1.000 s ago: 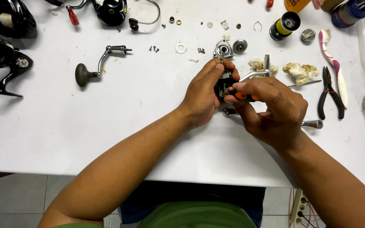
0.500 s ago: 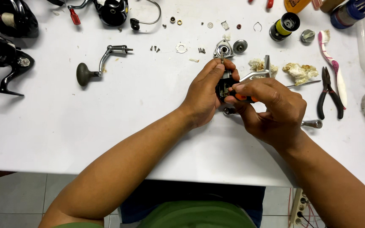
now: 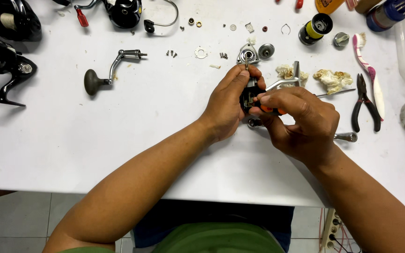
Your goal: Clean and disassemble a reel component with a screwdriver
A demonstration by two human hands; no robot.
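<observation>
Left hand (image 3: 228, 100) wrapped round dark reel body (image 3: 248, 96), held just above white table (image 3: 118, 140), centre of view. Right hand (image 3: 301, 119) pinched closed on orange-handled screwdriver (image 3: 270, 109), tip working into the body; exact screw hidden by fingers.

Best kept: body braced steady in left grip, driver square to the screw, light downward press, slow turns so the head does not strip. Freed parts best set with the loose screws (image 3: 172, 54) and washers (image 3: 201, 52) near far edge, not dropped.

Nearby: crank handle (image 3: 111, 68) well left; black pliers (image 3: 364, 100) and pink-white toothbrush (image 3: 366, 70) right. Packages: small black cylinder with yellow band (image 3: 315, 29) far right of centre; orange bottle (image 3: 330, 4) at top edge, cut off; blue-capped container (image 3: 390, 13) in top right corner. Labels too small to tell.
</observation>
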